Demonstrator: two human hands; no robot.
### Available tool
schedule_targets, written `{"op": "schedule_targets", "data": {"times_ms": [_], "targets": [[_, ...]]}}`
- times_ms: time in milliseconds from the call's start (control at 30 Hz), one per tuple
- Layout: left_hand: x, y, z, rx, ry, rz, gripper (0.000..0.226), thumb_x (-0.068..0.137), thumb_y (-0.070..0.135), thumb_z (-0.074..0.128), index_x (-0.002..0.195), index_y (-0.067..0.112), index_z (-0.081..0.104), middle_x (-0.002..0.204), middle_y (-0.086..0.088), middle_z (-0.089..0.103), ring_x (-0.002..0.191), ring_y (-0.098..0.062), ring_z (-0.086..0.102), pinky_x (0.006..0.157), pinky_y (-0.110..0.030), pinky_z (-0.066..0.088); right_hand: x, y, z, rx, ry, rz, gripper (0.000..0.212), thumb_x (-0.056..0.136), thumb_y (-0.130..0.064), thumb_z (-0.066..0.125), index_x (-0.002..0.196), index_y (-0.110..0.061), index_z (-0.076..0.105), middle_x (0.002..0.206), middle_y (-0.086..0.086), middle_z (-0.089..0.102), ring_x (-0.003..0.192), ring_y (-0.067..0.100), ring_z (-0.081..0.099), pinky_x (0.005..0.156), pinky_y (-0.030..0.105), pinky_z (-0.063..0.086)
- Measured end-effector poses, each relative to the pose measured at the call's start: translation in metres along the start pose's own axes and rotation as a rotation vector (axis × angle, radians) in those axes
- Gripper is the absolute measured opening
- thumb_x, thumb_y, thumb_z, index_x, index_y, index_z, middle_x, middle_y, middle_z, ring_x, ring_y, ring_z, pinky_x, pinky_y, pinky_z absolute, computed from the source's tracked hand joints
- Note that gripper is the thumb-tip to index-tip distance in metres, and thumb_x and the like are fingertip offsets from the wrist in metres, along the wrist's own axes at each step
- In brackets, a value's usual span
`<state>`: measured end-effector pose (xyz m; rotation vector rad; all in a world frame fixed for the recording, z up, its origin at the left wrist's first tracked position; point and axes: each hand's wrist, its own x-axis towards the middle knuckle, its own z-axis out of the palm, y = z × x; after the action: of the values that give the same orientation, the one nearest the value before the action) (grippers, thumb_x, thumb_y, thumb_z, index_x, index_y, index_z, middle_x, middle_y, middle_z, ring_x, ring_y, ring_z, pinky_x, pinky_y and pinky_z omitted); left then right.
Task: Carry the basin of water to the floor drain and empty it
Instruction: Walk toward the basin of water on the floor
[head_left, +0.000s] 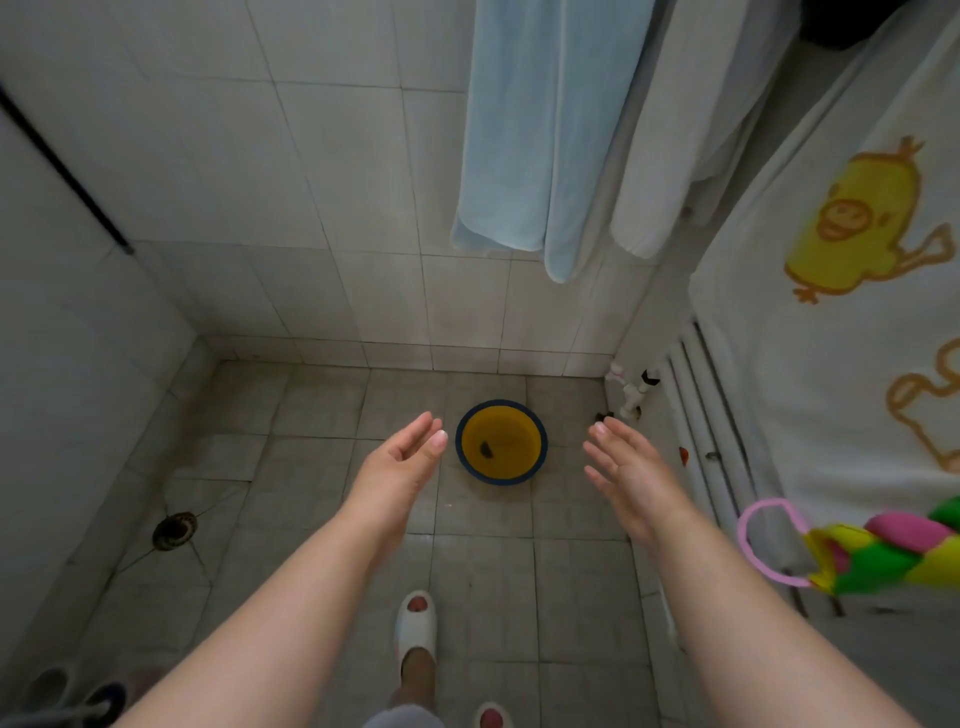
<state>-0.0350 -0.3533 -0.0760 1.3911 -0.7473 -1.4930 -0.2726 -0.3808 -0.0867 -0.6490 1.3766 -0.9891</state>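
Setting: home bathroom, shower corner. Evidence: tiled walls (311, 171) and tiled floor (483, 587); round floor drain (174, 530) lower left; towels (540, 130) hanging upper right; white radiator (711, 426) at right; slippers (414, 626) at the bottom.

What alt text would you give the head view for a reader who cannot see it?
Two open, empty hands, left hand and right hand, reach toward a yellow basin with a blue rim on the tiled bathroom floor. The floor drain lies to the left, and towels hang above.
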Motion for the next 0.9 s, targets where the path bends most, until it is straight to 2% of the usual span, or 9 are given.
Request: {"op": "schedule_targets", "data": {"times_ms": [267,433,533,833,900], "targets": [[0.08,0.024,-0.021,0.049,-0.038,-0.043,0.063,0.081,0.035,0.064,0.139,0.021,0.041,0.14,0.008,0.05,0.129,-0.01,0.044,0.115,-0.041,0.028,0.056,-0.014,0.033,0.019,0.064,0.023,0.058,0.089,-0.024,0.058,0.141,-0.014,0.034,0.144,0.009,0.044,0.128,0.023,0.046,0.104,0.037,0.039],[0.129,0.031,-0.03,0.058,-0.057,-0.08,0.058,0.088,0.025,0.059,0.141,0.016,0.038,0.141,0.004,0.049,0.129,-0.01,0.045,0.114,-0.034,0.03,0.093,-0.014,0.043,0.025,0.108,0.049,0.057,0.09,-0.022,0.056,0.142,-0.013,0.033,0.145,0.009,0.043,0.129,0.022,0.045,0.107,0.038,0.037],[0.15,0.031,-0.034,0.068,-0.059,-0.111,0.057,0.088,0.023,0.059,0.14,0.015,0.038,0.142,0.002,0.049,0.127,-0.009,0.046,0.115,-0.037,0.028,0.112,-0.012,0.044,0.021,0.12,0.057,0.058,0.09,-0.022,0.056,0.142,-0.012,0.032,0.146,0.009,0.042,0.13,0.022,0.045,0.106,0.036,0.038],[0.203,0.011,-0.02,0.143,0.03,-0.241,0.059,0.087,0.031,0.06,0.141,0.019,0.038,0.144,0.001,0.046,0.133,-0.016,0.042,0.115,-0.04,0.028,0.176,-0.015,0.031,-0.05,0.116,0.146,0.058,0.091,-0.023,0.055,0.142,-0.011,0.031,0.146,0.01,0.041,0.129,0.022,0.045,0.103,0.034,0.038],[0.217,0.005,-0.009,0.133,0.066,-0.258,0.058,0.086,0.03,0.06,0.14,0.018,0.04,0.143,0.0,0.048,0.132,-0.016,0.042,0.115,-0.04,0.028,0.193,-0.017,0.025,-0.074,0.096,0.168,0.059,0.09,-0.024,0.055,0.142,-0.01,0.032,0.146,0.01,0.041,0.13,0.022,0.043,0.107,0.036,0.036]]}}
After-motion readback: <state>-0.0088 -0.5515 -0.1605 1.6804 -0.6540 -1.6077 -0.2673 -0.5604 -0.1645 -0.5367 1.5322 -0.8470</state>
